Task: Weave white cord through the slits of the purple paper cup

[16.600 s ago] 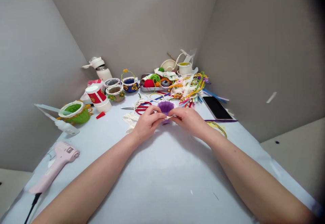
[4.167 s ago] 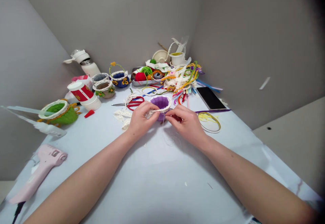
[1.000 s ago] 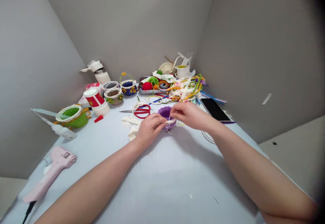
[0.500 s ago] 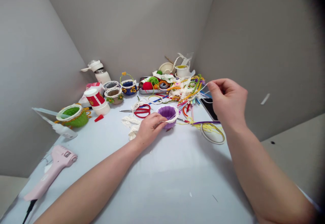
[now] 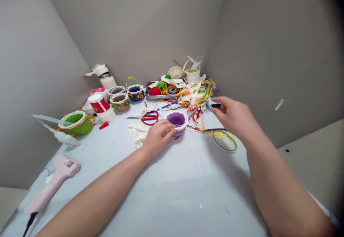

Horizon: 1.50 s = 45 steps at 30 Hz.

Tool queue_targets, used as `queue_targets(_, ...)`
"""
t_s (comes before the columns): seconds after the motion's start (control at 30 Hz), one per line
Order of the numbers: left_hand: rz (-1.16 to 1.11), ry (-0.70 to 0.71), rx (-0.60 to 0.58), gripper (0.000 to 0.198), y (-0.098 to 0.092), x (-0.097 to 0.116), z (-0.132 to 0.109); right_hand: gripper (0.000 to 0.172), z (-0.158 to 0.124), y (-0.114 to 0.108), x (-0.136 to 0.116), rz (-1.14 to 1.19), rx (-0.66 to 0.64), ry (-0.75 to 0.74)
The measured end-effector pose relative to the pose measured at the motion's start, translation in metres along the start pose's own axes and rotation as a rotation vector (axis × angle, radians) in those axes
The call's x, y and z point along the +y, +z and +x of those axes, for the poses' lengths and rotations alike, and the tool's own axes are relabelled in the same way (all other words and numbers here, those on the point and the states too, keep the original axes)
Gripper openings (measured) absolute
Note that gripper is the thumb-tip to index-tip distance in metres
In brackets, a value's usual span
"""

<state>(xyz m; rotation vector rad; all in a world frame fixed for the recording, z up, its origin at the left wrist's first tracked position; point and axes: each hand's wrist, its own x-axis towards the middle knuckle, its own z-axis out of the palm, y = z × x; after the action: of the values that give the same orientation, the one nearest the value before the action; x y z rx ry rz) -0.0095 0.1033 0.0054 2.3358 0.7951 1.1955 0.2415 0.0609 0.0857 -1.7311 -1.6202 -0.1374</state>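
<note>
My left hand (image 5: pixel 160 134) is closed on the near-left rim of a small purple basket (image 5: pixel 176 119). White braided trim runs around the basket's rim, and its mouth faces up. My right hand (image 5: pixel 232 117) hovers over the right side of the table, thumb and forefinger apart, with nothing visible between them. Part of a black flat object (image 5: pixel 215 105) shows behind its fingers. Just left of it lies a heap of coloured strips and white lace (image 5: pixel 197 93). Red-handled scissors (image 5: pixel 150 118) rest left of the basket, beside loose white lace (image 5: pixel 140 136).
A pink glue gun (image 5: pixel 57 179) lies at the left front. Behind it are a glue bottle (image 5: pixel 67 138), a green basket (image 5: pixel 80 124) and a red-and-white paper cup (image 5: pixel 100 104). Finished small baskets (image 5: pixel 135 93) and a yarn tray (image 5: pixel 161 96) stand along the back. A ring (image 5: pixel 224 142) lies right.
My right hand has dropped slightly and moved left, its fingers opening; the white thread it pinched is no longer seen in it. My left hand stays on the basket.
</note>
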Motion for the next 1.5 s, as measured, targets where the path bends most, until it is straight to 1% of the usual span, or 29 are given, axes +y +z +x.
queue_targets(0.07,0.004,-0.002,0.001,0.010,0.000,0.000,0.000,0.029,-0.008,0.002,-0.012,-0.021,-0.140,-0.124)
queue_targets(0.1,0.004,-0.003,0.002,0.010,0.001,0.001,0.000,0.029,-0.013,0.005,-0.020,0.006,-0.202,-0.187)
queue_targets(0.17,0.003,0.001,0.012,0.009,0.002,0.001,-0.001,0.024,-0.023,0.014,-0.035,0.067,-0.336,-0.295)
queue_targets(0.23,0.004,0.010,0.023,0.009,0.003,0.001,-0.001,0.018,-0.030,0.027,-0.045,0.075,-0.428,-0.341)
queue_targets(0.3,0.005,0.008,0.026,0.008,0.004,0.002,-0.002,0.014,-0.033,0.040,-0.046,0.055,-0.462,-0.345)
queue_targets(0.37,0.011,-0.005,0.016,0.010,0.003,0.003,-0.002,0.013,-0.034,0.050,-0.042,0.052,-0.465,-0.345)
queue_targets(0.43,0.024,-0.002,0.007,0.015,0.001,0.004,-0.001,0.013,-0.034,0.054,-0.037,0.063,-0.465,-0.345)
queue_targets(0.53,0.037,0.068,-0.004,0.020,-0.006,0.003,0.000,0.014,-0.032,0.054,-0.033,0.075,-0.465,-0.341)
queue_targets(0.63,0.050,0.160,-0.026,0.011,-0.013,-0.002,0.002,0.015,-0.032,0.053,-0.032,0.088,-0.469,-0.351)
queue_targets(0.73,0.064,0.203,-0.049,0.013,-0.017,-0.006,0.003,0.015,-0.032,0.053,-0.033,0.091,-0.468,-0.354)
queue_targets(0.8,0.077,0.208,-0.053,0.016,-0.018,-0.007,0.004,0.015,-0.032,0.053,-0.033,0.087,-0.465,-0.354)
queue_targets(1.0,0.150,0.211,-0.061,0.012,-0.015,-0.006,0.004,0.013,-0.032,0.053,-0.034,0.085,-0.467,-0.354)
queue_targets(1.1,0.152,0.199,-0.052,0.011,-0.013,-0.004,0.004,0.014,-0.033,0.053,-0.035,0.093,-0.458,-0.348)
queue_targets(1.23,0.149,0.176,-0.053,0.011,-0.011,-0.001,0.004,0.015,-0.036,0.056,-0.036,0.109,-0.433,-0.386)
queue_targets(1.4,0.144,0.149,-0.051,0.011,-0.010,0.001,0.004,0.014,-0.037,0.061,-0.036,0.065,-0.428,-0.404)
queue_targets(1.5,0.142,0.159,-0.051,0.012,-0.010,0.001,0.004,0.013,-0.036,0.060,-0.035,0.056,-0.426,-0.396)
